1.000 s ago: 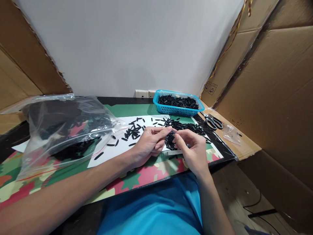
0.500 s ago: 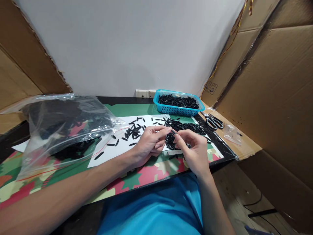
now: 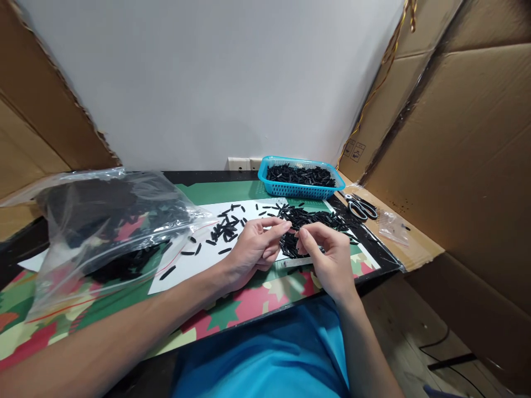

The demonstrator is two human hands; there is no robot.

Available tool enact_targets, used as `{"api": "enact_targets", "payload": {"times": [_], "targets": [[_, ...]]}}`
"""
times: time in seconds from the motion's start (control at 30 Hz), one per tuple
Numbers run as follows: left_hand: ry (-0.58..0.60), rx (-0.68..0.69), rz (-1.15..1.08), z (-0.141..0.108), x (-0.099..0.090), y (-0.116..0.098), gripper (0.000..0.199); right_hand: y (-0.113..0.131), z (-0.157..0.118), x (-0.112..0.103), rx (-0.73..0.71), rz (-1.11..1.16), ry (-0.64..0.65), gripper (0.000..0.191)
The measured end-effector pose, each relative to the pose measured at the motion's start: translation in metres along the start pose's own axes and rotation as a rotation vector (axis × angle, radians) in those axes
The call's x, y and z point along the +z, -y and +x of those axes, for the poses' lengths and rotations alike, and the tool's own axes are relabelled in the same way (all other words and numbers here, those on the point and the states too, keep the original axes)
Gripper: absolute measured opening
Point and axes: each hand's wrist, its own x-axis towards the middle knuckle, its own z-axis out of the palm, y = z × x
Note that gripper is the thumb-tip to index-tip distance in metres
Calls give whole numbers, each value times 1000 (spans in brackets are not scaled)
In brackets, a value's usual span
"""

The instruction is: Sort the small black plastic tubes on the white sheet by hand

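Note:
My left hand (image 3: 259,243) is closed in a pinch, thumb against forefinger, just left of the pile of small black elongated pieces (image 3: 317,219). Facing it from the right, my right hand (image 3: 327,249) also pinches, with its fingertips a short gap away. Whatever sits in either pinch is too small to make out. Both hands hover over the near part of the pile and hide some of it. More black pieces (image 3: 226,229) lie scattered on the white paper (image 3: 166,283) beyond my left wrist.
At the back stands a blue basket (image 3: 301,192) filled with black pieces. A clear zip bag (image 3: 112,210) holding black pieces covers the left side. Scissors (image 3: 362,207) and a small plastic bag (image 3: 393,228) lie at right. A whitish strip (image 3: 297,262) rests near the pile's front edge. Cardboard walls flank the table.
Half a second ago a small dark piece showed between my fingertips. Now the fingertips are slightly further apart and that piece cannot be made out. The view has shifted a little.

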Motion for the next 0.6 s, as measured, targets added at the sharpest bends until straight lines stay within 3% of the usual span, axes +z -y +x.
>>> {"api": "enact_targets", "payload": {"times": [0.6], "targets": [[101, -12, -38, 0, -1, 2, 32, 0, 1, -1, 8, 37, 21, 33]]}}
